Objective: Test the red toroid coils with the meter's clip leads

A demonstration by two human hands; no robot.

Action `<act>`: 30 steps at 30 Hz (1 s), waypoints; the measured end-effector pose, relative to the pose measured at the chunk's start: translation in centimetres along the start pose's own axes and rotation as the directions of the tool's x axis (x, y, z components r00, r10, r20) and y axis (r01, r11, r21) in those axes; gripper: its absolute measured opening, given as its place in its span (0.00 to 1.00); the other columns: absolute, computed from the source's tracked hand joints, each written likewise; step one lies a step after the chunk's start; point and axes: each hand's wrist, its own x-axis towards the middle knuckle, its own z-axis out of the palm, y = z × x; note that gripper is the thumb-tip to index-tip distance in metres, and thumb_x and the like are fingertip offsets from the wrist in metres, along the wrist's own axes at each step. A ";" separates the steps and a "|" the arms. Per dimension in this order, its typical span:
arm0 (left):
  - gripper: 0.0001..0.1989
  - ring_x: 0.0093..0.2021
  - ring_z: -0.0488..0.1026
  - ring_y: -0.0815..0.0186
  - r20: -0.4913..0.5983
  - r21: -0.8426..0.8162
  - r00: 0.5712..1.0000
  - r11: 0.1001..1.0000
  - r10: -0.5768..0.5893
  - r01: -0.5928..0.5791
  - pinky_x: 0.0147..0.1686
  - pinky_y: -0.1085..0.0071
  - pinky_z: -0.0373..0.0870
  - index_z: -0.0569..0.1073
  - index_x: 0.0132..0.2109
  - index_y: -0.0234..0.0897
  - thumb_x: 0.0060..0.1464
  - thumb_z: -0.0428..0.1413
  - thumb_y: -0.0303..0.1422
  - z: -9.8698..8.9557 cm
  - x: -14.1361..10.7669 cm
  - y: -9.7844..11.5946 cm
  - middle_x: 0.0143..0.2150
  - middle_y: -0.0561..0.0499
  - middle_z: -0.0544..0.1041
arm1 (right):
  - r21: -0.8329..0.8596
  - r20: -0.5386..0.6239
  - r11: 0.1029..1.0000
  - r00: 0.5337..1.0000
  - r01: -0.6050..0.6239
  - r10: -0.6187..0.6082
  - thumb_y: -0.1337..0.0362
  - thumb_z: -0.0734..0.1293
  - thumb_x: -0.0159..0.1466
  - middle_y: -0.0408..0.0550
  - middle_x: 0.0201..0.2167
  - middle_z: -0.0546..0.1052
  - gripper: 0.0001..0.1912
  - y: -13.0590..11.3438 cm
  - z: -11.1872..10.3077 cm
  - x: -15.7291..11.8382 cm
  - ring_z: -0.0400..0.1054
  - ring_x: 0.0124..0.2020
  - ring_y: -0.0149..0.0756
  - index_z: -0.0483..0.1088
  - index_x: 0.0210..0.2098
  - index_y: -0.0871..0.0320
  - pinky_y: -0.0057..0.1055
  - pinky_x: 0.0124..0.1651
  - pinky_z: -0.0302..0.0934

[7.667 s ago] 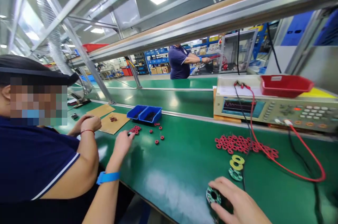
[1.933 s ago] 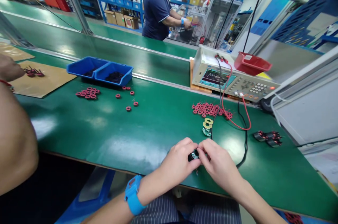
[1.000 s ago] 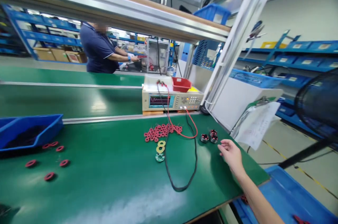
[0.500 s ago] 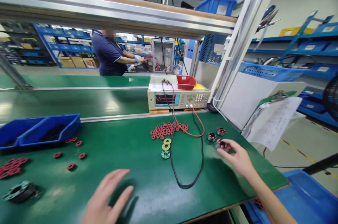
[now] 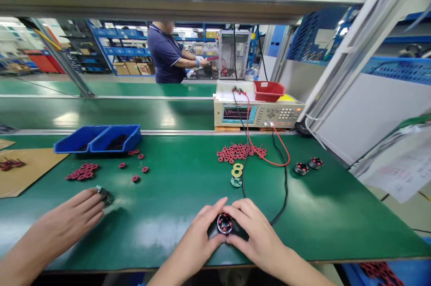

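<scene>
The silver-rimmed coil ring point(image 5: 224, 223), gripped earlier by the right hand point(image 5: 257, 230) at the right end of the bench point(image 5: 343, 223), has been brought to the front middle. It is now also clasped by the left hand point(image 5: 202, 230), previously seen unladen. The group of three has been reduced to two rings point(image 5: 301, 169). The green-topped part point(image 5: 105, 195), earlier seen untouched, has been reached by a co-worker's hand point(image 5: 76, 214) and, though partly hidden, appears to be gripped.

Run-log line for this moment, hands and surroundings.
left hand: holding wound metal ring | right hand: same ring | beyond: yellow washers, red toroidal coils, tester | left: co-worker's hand on green part
</scene>
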 end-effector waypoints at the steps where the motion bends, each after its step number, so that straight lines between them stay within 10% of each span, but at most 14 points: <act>1: 0.34 0.54 0.65 0.61 -0.014 0.005 0.999 1.000 0.030 -0.030 0.56 0.62 0.61 0.59 0.61 0.50 0.49 0.58 0.23 0.2 0.1 0.0 0.56 0.49 0.69 | -0.052 -0.049 0.997 0.997 0.061 -0.063 0.68 0.64 0.62 0.52 0.40 0.71 0.18 -0.1 0.3 -0.3 0.62 0.40 0.38 0.63 0.51 0.59 0.35 0.41 0.62; 12: 0.18 0.44 0.68 0.60 -0.049 0.111 0.990 0.986 0.129 -0.123 0.47 0.63 0.66 0.71 0.49 0.40 0.50 0.57 0.22 -0.1 0.5 0.5 0.43 0.48 0.76 | -0.305 0.062 0.796 0.845 0.523 -0.531 0.75 0.55 0.65 0.51 0.27 0.75 0.13 -0.9 0.9 -0.4 0.68 0.32 0.37 0.71 0.36 0.68 0.33 0.37 0.65; 16: 0.18 0.46 0.68 0.59 -0.098 0.117 0.993 0.992 0.069 -0.057 0.48 0.60 0.66 0.71 0.49 0.40 0.50 0.55 0.21 -0.2 0.9 0.3 0.45 0.47 0.75 | -0.182 0.143 0.846 0.864 0.502 -0.482 0.70 0.58 0.65 0.51 0.31 0.76 0.11 -0.3 0.5 -0.5 0.69 0.35 0.37 0.70 0.40 0.65 0.32 0.37 0.66; 20: 0.25 0.51 0.66 0.58 -0.075 0.077 0.996 0.996 0.043 -0.037 0.52 0.58 0.63 0.67 0.55 0.43 0.49 0.54 0.22 -0.4 0.8 0.1 0.50 0.47 0.72 | -0.161 -0.077 0.977 0.985 0.140 -0.154 0.72 0.57 0.65 0.53 0.41 0.74 0.13 2.8 -1.2 1.7 0.67 0.43 0.36 0.68 0.46 0.61 0.32 0.46 0.65; 25: 0.31 0.54 0.63 0.61 -0.118 0.071 0.993 0.997 0.014 -0.006 0.54 0.62 0.61 0.63 0.56 0.43 0.44 0.47 0.16 -1.5 0.2 0.4 0.55 0.47 0.66 | -0.443 0.272 0.878 0.960 0.184 -0.063 0.83 0.57 0.53 0.55 0.54 0.66 0.25 6.2 -3.0 6.3 0.52 0.59 0.48 0.71 0.45 0.61 0.47 0.58 0.51; 30: 0.13 0.39 0.68 0.65 -0.338 0.052 0.941 0.998 -0.024 0.045 0.39 0.70 0.66 0.68 0.44 0.39 0.52 0.47 0.22 -2.9 0.4 1.5 0.42 0.49 0.70 | -0.436 0.333 0.885 0.943 0.164 -0.010 0.76 0.61 0.59 0.51 0.38 0.74 0.09 5.6 -3.9 7.4 0.65 0.44 0.42 0.72 0.30 0.60 0.38 0.46 0.59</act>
